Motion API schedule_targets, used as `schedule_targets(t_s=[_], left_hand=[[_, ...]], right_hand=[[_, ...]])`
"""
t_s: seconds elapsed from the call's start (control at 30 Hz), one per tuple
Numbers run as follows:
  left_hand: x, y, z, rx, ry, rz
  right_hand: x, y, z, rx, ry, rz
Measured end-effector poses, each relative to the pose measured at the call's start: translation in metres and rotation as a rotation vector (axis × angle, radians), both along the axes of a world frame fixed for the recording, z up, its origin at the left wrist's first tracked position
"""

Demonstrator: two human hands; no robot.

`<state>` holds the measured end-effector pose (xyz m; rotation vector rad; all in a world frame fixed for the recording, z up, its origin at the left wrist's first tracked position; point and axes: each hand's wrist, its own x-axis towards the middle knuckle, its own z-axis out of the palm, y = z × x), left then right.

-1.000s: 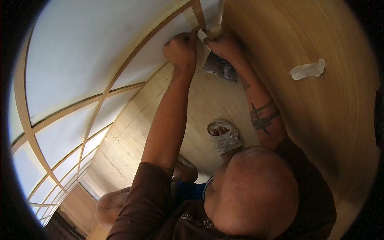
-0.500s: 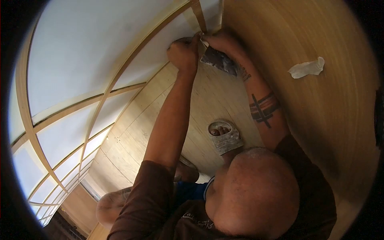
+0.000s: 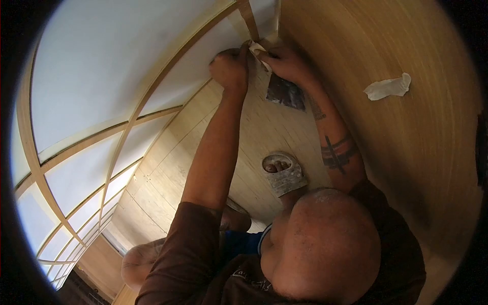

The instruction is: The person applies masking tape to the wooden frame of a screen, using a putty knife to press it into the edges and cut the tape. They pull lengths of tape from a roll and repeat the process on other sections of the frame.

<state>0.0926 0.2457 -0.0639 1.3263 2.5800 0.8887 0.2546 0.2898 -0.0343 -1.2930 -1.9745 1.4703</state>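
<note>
Up in the corner where the framed wall meets the wood panel, my left hand is closed, its thumb and finger at the end of a narrow pale strip that looks like paper or tape. My right hand pinches the strip from the other side, close beside the wooden frame. Just below my right hand shows a dark, flat square piece with whitish smears, partly behind the wrist. How it is held, if at all, I cannot tell.
On the left stands a wall of white panels in wooden framing. A wood-grain panel rises on the right, bearing a crumpled pale scrap. My sandalled foot rests on the light board floor.
My right hand has shifted slightly right and down, and more of the pale strip shows between my hands. The dark square piece has turned and sits lower.
</note>
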Motion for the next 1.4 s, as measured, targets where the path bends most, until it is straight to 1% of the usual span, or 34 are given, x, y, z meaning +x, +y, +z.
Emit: schedule_targets(t_s=[0.07,0.17,0.27,0.3,0.37,0.43,0.5,0.57,0.6,0.67,0.73,0.77,0.8,0.87,0.97,1.1,1.17,1.2,1.3,1.37,1.4], left_hand=[[0.001,0.0,-0.001,0.029,0.021,0.009],[0.0,0.001,-0.005,0.062,0.071,0.017],[0.001,0.002,-0.004,0.069,0.101,0.017],[0.001,0.002,-0.004,0.072,0.1,0.018],[0.001,0.001,-0.004,0.099,0.082,0.017],[0.002,0.001,-0.003,0.125,0.064,0.015],[0.002,0.001,-0.002,0.07,0.066,0.023],[0.001,0.001,-0.006,0.107,0.084,0.025],[0.001,0.001,-0.009,0.143,0.105,0.027],[0.0,0.002,-0.009,0.167,0.098,0.01],[0.001,0.002,-0.006,0.19,0.09,-0.006],[0.001,0.002,-0.004,0.152,0.056,0.007],[0.001,0.002,-0.003,0.115,0.023,0.022],[0.002,0.002,-0.001,0.103,0.023,0.034],[0.006,0.002,0.005,0.104,0.023,0.042],[0.008,0.001,0.001,0.125,-0.018,0.039],[0.007,0.001,-0.002,0.135,-0.004,0.036],[0.007,0.002,-0.003,0.143,0.009,0.032],[0.008,0.003,-0.005,0.107,-0.035,0.069],[0.007,0.004,-0.009,0.13,-0.031,0.071],[0.007,0.005,-0.009,0.153,-0.028,0.073]], right_hand=[[0.0,0.001,-0.008,-0.004,0.014,-0.056],[0.001,-0.003,0.001,0.05,0.064,-0.099],[0.001,-0.003,0.003,0.044,0.025,-0.116],[0.001,-0.003,0.001,0.044,0.025,-0.116],[0.001,-0.006,-0.004,0.146,0.092,-0.134],[0.002,-0.003,-0.013,0.137,0.075,-0.115],[0.004,-0.005,-0.027,0.129,0.055,-0.097],[0.006,-0.011,-0.045,0.325,0.037,-0.182],[0.008,-0.016,-0.037,0.325,0.036,-0.181],[0.012,-0.03,-0.009,0.048,-0.032,-0.167],[0.012,-0.035,-0.006,0.085,-0.074,-0.166],[0.012,-0.036,-0.004,0.123,-0.115,-0.166],[0.012,-0.035,-0.005,0.124,-0.115,-0.165],[0.01,-0.027,-0.006,0.066,-0.218,-0.13],[0.006,-0.016,-0.004,0.096,-0.283,-0.116],[0.001,-0.009,-0.004,0.129,-0.254,-0.085],[-0.001,-0.008,-0.013,0.146,-0.149,-0.119],[-0.002,-0.008,-0.014,0.144,-0.151,-0.121],[-0.003,-0.008,-0.015,0.108,-0.105,-0.148],[-0.002,-0.008,-0.011,-0.012,-0.153,-0.134],[-0.002,-0.009,-0.011,-0.013,-0.154,-0.135]])
